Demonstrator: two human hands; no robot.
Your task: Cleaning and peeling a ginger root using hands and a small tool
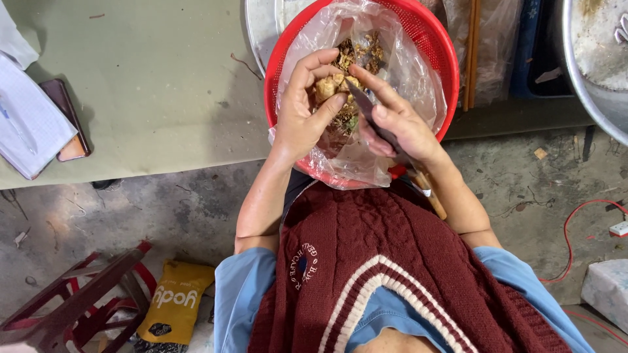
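Left hand curls clamped around ginger; right hand grips a knife against it.

Pale ginger root above red basket

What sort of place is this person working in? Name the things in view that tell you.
Probably an informal food-preparation spot: a red basket lined with a plastic bag of peelings, a big metal basin, and a bare concrete floor.
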